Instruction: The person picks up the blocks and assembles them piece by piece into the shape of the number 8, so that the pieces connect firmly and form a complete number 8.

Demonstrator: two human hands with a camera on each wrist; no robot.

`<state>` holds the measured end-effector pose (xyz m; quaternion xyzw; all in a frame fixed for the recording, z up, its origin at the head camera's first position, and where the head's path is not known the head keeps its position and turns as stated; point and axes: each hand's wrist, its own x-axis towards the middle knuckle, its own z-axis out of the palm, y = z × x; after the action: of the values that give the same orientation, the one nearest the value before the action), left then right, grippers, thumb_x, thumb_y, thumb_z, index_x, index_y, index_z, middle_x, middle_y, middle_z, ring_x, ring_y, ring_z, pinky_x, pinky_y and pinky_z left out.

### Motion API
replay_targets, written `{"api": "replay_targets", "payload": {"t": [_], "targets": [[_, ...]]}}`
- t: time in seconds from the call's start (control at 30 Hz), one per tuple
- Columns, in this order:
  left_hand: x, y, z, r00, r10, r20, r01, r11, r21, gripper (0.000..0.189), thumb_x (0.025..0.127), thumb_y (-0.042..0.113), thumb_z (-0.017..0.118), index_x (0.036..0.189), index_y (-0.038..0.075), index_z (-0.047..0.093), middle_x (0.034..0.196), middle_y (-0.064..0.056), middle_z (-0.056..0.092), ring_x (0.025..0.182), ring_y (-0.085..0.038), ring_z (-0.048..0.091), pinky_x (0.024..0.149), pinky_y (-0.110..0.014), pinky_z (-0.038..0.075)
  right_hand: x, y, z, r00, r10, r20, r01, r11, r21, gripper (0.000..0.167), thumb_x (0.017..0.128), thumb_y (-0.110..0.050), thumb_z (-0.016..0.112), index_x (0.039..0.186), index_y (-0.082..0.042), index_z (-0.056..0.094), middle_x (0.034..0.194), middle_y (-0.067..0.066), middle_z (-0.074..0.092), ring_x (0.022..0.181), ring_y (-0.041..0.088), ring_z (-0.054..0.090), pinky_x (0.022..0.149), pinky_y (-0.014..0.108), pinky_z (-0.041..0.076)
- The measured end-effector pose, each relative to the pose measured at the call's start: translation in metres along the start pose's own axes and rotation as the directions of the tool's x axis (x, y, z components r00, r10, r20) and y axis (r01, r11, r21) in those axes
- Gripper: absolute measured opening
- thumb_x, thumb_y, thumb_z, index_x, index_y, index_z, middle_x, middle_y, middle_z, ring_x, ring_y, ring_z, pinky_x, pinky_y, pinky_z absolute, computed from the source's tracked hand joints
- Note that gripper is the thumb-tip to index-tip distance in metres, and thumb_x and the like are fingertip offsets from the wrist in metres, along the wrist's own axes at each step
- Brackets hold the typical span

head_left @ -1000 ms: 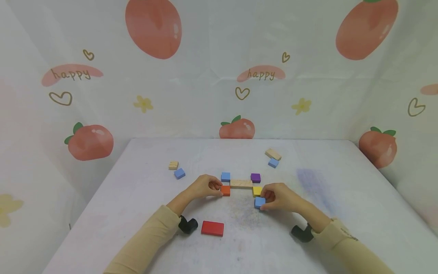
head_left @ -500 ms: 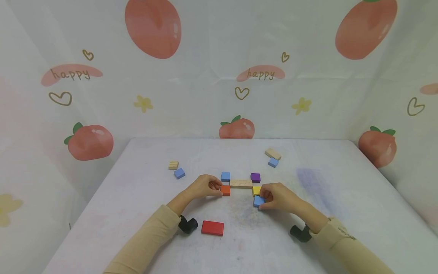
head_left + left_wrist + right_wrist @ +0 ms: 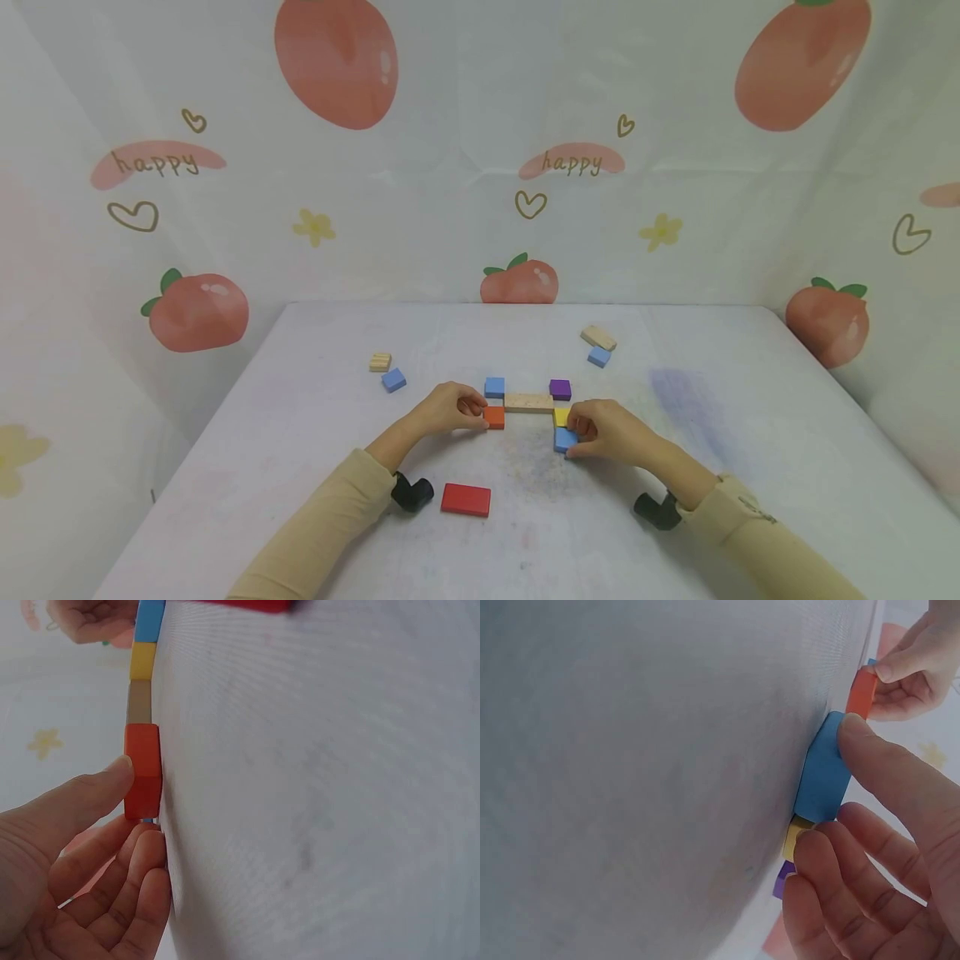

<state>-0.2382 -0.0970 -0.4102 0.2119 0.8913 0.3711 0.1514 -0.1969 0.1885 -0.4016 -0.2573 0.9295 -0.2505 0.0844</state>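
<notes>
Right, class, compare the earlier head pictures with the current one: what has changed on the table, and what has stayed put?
The right hand has shifted the square light-blue block it holds slightly leftward and away from the person. No hold was visibly taken or let go. The left hand stays at the square orange block; the long pale wooden block and flat red rectangular block lie as before.

Bare wood grain on the long plank (image 3: pixel 528 404), smooth matt faces on the gripped blue block (image 3: pixel 821 774)! And the backdrop (image 3: pixel 420 217) (creased) looks like cloth.
</notes>
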Motion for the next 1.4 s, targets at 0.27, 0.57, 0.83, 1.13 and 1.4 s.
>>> {"api": "replay_targets", "payload": {"t": [0.27, 0.57, 0.83, 1.13, 1.4], "targets": [[0.001, -0.001, 0.001, 1.0, 0.004, -0.002, -0.003, 1.0, 0.002, 0.03, 0.077, 0.015, 0.074, 0.103, 0.001, 0.067, 0.088, -0.008, 0.067, 0.075, -0.01, 0.055, 0.065, -0.018, 0.045, 0.001, 0.002, 0.001, 1.0, -0.019, 0.001, 0.019, 1.0, 0.016, 0.028, 0.072, -0.024, 0.079, 0.086, -0.008, 0.061, 0.075, -0.003, 0.058, 0.069, 0.007, 0.049, 0.061, 0.017, 0.044], [-0.001, 0.001, 0.001, 1.0, -0.006, -0.003, 0.006, 1.0, 0.006, 0.03, 0.077, 0.015, 0.074, 0.103, 0.001, 0.067, 0.088, -0.008, 0.067, 0.075, -0.009, 0.054, 0.065, -0.017, 0.045, 0.0, 0.001, 0.0, 1.0, -0.02, -0.006, 0.02, 1.0, 0.004, 0.029, 0.072, -0.023, 0.079, 0.086, -0.008, 0.06, 0.075, -0.003, 0.058, 0.069, 0.007, 0.049, 0.062, 0.018, 0.044], [0.005, -0.013, 0.003, 0.999, 0.052, 0.004, -0.052, 0.999, -0.016, 0.033, 0.077, 0.024, 0.076, 0.101, 0.004, 0.068, 0.085, -0.005, 0.066, 0.074, -0.011, 0.056, 0.066, -0.022, 0.048, 0.001, 0.001, 0.0, 1.0, -0.017, -0.002, 0.017, 1.0, 0.019, 0.028, 0.072, -0.023, 0.079, 0.085, -0.008, 0.059, 0.075, -0.003, 0.058, 0.069, 0.007, 0.049, 0.061, 0.017, 0.044], [0.001, -0.003, 0.002, 1.0, -0.001, -0.005, 0.0, 1.0, -0.011, 0.03, 0.076, 0.017, 0.075, 0.102, 0.002, 0.067, 0.088, -0.007, 0.067, 0.076, -0.01, 0.056, 0.066, -0.02, 0.047, 0.001, 0.003, 0.001, 1.0, -0.02, -0.001, 0.02, 1.0, 0.018, 0.028, 0.072, -0.022, 0.079, 0.085, -0.008, 0.059, 0.074, -0.003, 0.057, 0.069, 0.007, 0.048, 0.061, 0.017, 0.044], [-0.002, -0.002, -0.001, 1.0, 0.009, 0.001, -0.009, 1.0, 0.008, 0.033, 0.078, 0.016, 0.074, 0.106, 0.001, 0.065, 0.09, -0.008, 0.067, 0.077, -0.009, 0.057, 0.066, -0.018, 0.046, 0.001, 0.002, 0.001, 1.0, -0.002, 0.006, 0.002, 1.0, 0.024, 0.028, 0.072, -0.022, 0.079, 0.086, -0.008, 0.059, 0.075, -0.002, 0.057, 0.069, 0.008, 0.049, 0.062, 0.017, 0.044]]}}
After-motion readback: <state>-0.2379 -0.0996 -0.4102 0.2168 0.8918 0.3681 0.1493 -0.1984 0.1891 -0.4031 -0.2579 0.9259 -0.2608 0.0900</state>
